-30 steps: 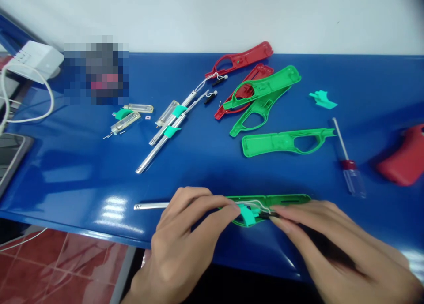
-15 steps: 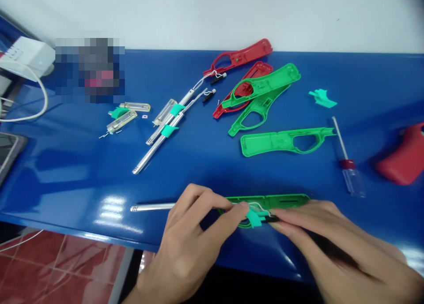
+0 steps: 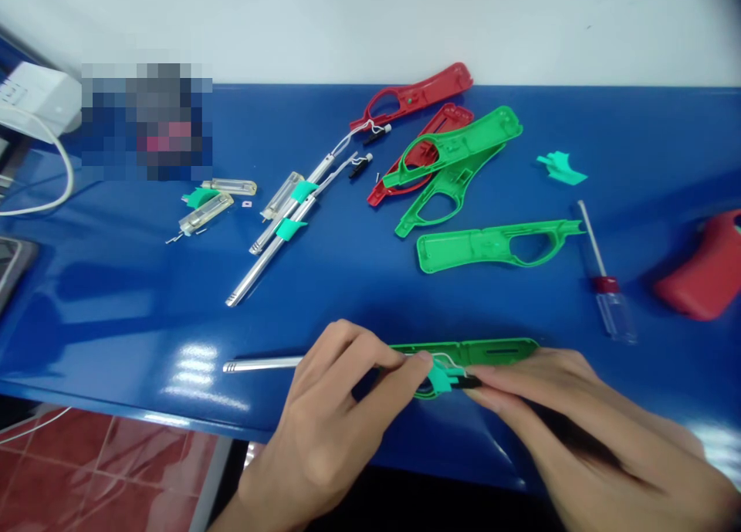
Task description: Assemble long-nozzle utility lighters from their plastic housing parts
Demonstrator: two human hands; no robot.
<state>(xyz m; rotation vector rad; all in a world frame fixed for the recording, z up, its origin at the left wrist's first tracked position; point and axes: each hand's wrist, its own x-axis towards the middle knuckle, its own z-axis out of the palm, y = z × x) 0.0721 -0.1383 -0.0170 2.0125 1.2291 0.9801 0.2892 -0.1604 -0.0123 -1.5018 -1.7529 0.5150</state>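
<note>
We found both hands at work over a blue glossy table (image 3: 347,285). The left hand (image 3: 329,424) was curled over a slotted silver metal tube (image 3: 263,364) and a long green plastic shell half (image 3: 503,352), with its thumb at the edge of a turquoise plastic trigger piece (image 3: 441,379); we could not tell whether its fingertips were closed on anything. The right hand (image 3: 602,432) was closed, its thumb and fingers pinching a small black part (image 3: 465,382) against the right end of the trigger piece. A thin white wire (image 3: 445,357) looped above these two parts, in front of the shell half. The trigger piece lay between the hands, over the looped end of the shell half. Beyond the hands, we noted a green plastic handle half (image 3: 457,251) lying flat, its tip near a screwdriver with a clear and red handle (image 3: 615,316). Farther back lay two overlapping green plastic halves (image 3: 486,140), the upper one partly over a red plastic half (image 3: 455,117), and another red plastic half (image 3: 440,90) behind them. Left of these, two silver tubes with turquoise pieces (image 3: 272,259) lay side by side on a slant, wired to black parts (image 3: 360,166). We recorded clear plastic reservoirs (image 3: 207,213) farther left, a loose turquoise piece (image 3: 561,167) behind the screwdriver, and a red curved object (image 3: 703,273) at the right edge.
</note>
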